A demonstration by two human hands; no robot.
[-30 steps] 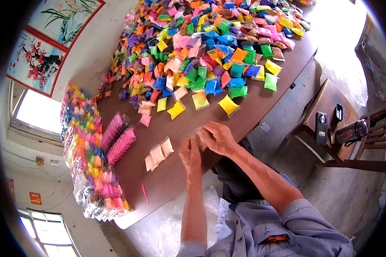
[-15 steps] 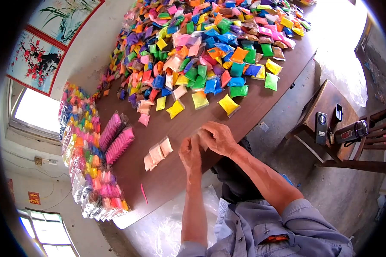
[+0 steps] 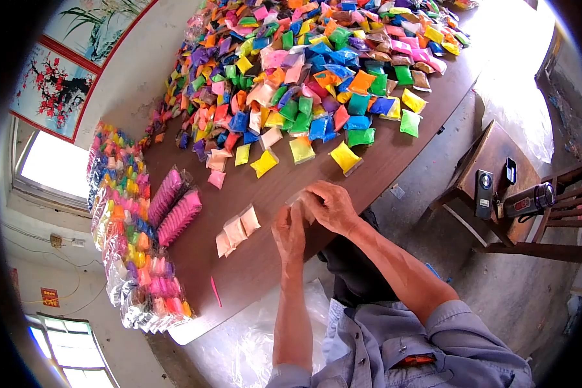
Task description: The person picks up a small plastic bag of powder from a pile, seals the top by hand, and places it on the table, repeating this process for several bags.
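Wall: I logged pale plaster (image 3: 132, 68) at left, carrying two red-framed paintings (image 3: 53, 90).
Windows: one window (image 3: 48, 171) was blown out white; a second, paned window (image 3: 71, 349) sat lower left.
Table: long table (image 3: 394, 161) was dark brown wood.
Floor: bare grey concrete floor (image 3: 517, 297), sunlit farther off.
Side furniture: a low wooden stand (image 3: 491, 145) stood beside a wooden chair (image 3: 566, 223).

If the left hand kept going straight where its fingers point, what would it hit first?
Past the small clear packet it pinches, the left hand would likely meet the pale yellow packet; depth is unclear.
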